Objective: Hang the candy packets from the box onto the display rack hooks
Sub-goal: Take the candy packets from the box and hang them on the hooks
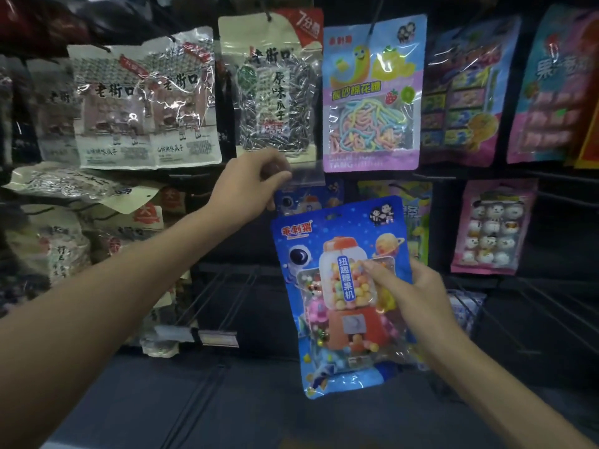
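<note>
Candy pkt: glossy blue plastic

blue candy packet, upright, before rack

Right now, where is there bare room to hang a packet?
The middle hooks, below the left hand pinching a clear tag, are bare, between seed bags and the blue packet in the right hand. The lower-right hooks, under the pink packet, are bare. The top row is crowded.

candy packet reads 扭趣糖果机, seed bag 老街口.
</note>
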The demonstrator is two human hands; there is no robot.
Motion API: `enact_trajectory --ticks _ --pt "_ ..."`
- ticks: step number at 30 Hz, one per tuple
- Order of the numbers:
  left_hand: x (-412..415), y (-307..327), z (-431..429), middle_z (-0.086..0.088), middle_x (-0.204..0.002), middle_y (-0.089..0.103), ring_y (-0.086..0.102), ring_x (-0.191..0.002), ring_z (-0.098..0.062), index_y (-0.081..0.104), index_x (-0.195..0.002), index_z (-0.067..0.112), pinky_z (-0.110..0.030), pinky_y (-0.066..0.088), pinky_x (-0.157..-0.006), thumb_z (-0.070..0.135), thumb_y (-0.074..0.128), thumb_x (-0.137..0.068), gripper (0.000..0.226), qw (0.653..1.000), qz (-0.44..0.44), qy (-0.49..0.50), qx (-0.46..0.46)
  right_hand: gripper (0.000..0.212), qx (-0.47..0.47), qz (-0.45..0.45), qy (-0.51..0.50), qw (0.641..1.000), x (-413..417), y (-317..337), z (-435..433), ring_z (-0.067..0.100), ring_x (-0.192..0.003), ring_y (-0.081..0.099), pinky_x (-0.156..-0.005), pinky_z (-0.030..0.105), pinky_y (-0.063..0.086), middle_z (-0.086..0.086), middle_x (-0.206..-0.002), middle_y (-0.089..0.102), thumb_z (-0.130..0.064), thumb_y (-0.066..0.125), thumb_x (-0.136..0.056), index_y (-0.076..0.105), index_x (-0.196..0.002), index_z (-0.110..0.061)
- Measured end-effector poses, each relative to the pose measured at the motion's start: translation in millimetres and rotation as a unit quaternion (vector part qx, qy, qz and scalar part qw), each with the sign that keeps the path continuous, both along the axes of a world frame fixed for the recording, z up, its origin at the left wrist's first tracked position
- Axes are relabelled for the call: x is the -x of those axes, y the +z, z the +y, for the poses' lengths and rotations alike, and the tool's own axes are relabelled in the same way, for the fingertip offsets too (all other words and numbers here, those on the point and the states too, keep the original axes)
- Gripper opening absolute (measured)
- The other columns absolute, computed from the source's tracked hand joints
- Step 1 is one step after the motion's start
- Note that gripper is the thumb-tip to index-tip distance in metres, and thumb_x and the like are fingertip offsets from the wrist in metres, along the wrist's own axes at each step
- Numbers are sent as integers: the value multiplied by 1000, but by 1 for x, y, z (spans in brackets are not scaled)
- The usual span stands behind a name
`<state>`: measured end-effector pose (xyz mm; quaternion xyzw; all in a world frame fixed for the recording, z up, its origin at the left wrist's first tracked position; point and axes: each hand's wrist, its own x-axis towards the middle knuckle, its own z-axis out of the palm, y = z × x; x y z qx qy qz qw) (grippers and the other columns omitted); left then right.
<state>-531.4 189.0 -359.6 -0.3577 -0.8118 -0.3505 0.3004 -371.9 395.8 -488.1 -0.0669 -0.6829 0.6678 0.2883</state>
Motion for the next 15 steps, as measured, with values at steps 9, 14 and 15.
enact_trajectory --ticks 9,14,15 --pt "11 4 -4 14 -86 70 65 -76 -8 75 -99 27 -42 59 -81 29 71 -98 5 1000 9 6 21 33 36 -31 -6 999 38 15 -43 31 -78 80 -75 50 64 8 -86 82 -39 82 -89 75 -101 -9" --pt "18 1 -2 14 -90 70 65 -86 -9 75 -97 29 -41 58 -84 31 70 -99 5 1000 -7 0 5 30 79 -40 -9 996 56 20 -55 30 -70 79 -55 36 58 9 -86 81 -41 83 -89 73 -98 -13" --pt "18 0 -2 16 -88 69 65 -84 -7 74 -96 30 -40 58 -83 31 71 -98 5 1000 -9 0 2 28 84 -39 -11 996 59 20 -57 31 -72 80 -59 39 62 9 -86 82 -38 82 -90 74 -98 -12"
